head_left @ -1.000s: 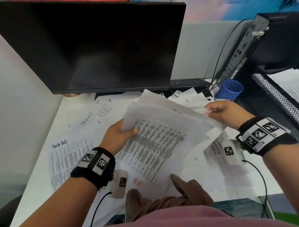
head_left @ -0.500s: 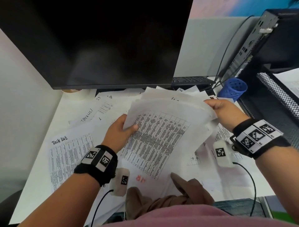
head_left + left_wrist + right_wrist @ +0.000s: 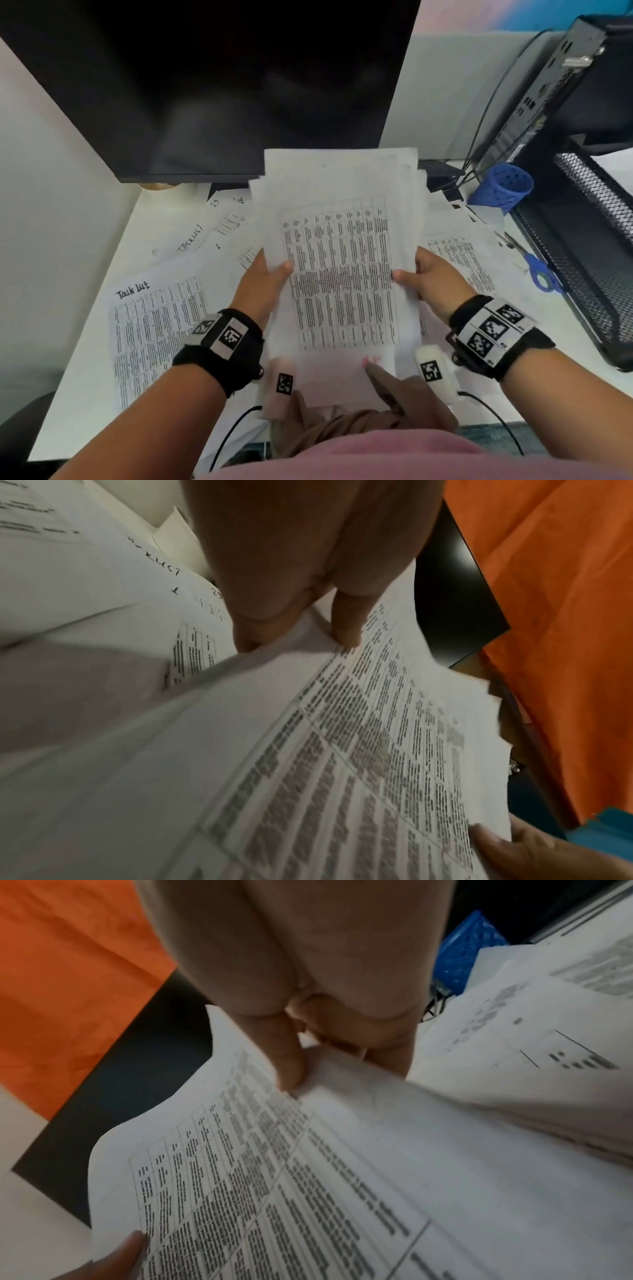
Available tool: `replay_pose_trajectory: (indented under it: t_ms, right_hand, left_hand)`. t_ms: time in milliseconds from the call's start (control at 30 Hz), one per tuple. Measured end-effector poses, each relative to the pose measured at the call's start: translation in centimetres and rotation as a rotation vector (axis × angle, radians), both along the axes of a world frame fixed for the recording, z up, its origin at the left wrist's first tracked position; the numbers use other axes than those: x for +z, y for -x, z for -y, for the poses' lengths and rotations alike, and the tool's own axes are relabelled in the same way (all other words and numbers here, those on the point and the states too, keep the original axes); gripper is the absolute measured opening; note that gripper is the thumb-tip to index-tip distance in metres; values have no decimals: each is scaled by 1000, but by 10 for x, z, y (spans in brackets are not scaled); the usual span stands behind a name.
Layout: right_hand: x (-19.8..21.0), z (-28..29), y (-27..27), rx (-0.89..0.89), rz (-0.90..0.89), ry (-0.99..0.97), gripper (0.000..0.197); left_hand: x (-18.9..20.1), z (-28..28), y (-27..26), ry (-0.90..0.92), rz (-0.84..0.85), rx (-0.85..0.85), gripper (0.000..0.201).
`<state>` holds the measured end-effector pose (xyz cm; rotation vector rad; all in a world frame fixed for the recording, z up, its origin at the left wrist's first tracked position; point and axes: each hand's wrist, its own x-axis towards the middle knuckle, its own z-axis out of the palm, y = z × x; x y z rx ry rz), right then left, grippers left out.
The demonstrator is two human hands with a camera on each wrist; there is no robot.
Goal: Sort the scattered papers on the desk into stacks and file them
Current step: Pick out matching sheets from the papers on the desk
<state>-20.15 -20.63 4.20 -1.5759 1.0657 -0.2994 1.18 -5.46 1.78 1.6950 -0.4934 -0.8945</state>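
Both hands hold one stack of papers (image 3: pixel 342 260) above the white desk (image 3: pixel 85 394), in front of the dark monitor (image 3: pixel 205 85); the left hand (image 3: pixel 260 284) grips the left edge of the stack, with the thumb on the printed top sheet and the fingers under it; the right hand (image 3: pixel 435 281) grips the right edge in the same way; the top sheet carries a dense printed table, and the sheets behind it stick out unevenly at the far end. More loose papers (image 3: pixel 157 322) lie flat on the desk to the left and to the right of the stack, one with the title "Task list"; a blue pen holder (image 3: pixel 503 186) stands at the far right, near a black mesh tray (image 3: pixel 589 246); blue-handled scissors (image 3: pixel 539 270) lie just beside the tray.
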Motion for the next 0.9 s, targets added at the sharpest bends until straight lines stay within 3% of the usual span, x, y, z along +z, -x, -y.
replay_pose_trajectory:
  t_ms: [100,133,233,333,433,600,667,733,800,900]
  right_hand:
    - [-18,4,2,-140,-188,86,18]
    - [-22,6,7,-180,-240,93,14]
    - [-31,13,26,-261,-380,114,21]
    - [-42,17,43,-276,-502,113,26]
    - [-49,14,49,-251,-588,89,25]
    - [-58,10,51,-230,-629,57,27]
    - [-60,11,53,-214,-634,67,23]
    - [-62,11,55,-212,-636,69,21]
    - [-65,11,55,-215,-629,76,24]
    - [-68,12,56,-220,-625,87,21]
  left_hand:
    - [-5,-7,-5,-86,-19,-48,9]
    - [-9,-12,-12,-156,39,-64,12]
    - [-28,-37,-41,-590,351,-108,54]
    - [-42,-64,-54,-925,399,-109,81]
    - [-50,-72,-48,-939,328,-143,80]
    - [-57,-63,-34,-794,454,-312,72]
    - [-55,-62,-36,-723,475,-218,66]
    - [-54,-66,-45,-798,591,-100,63]
    - [-55,-77,-59,-958,653,-19,72]
    - [-59,-95,-79,-1090,552,106,94]
